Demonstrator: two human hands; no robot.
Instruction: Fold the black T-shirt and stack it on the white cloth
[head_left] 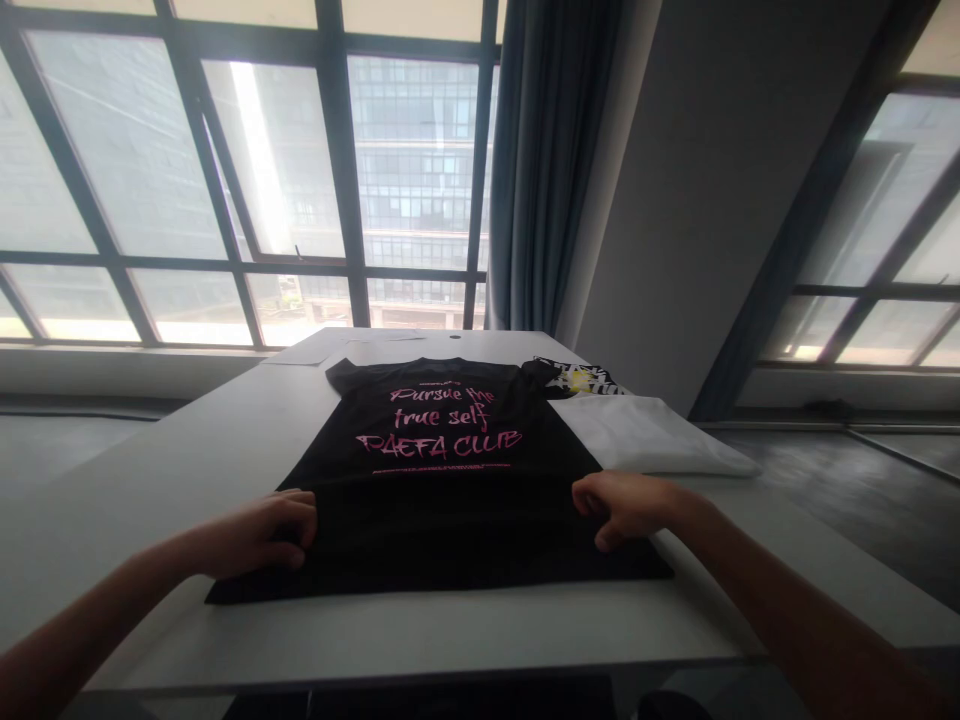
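A black T-shirt [450,530] with pink lettering lies spread flat, its collar at the far end and its hem towards me. My left hand [281,530] is closed at the shirt's left side edge, a little above the hem, fingers curled onto the cloth. On the opposite side edge, my right hand [626,508] is closed too, with bent fingers and the thumb low against the fabric. The cloth pinched under both hands is mostly hidden by the fingers. Few wrinkles show in the shirt's body.
A folded white garment [652,432] lies right of the shirt, with a black, white and yellow printed garment [577,377] beyond it. All rest on a white table [187,455]. Paper sheets [307,350] lie at the far left. Windows and a dark curtain [544,170] stand behind.
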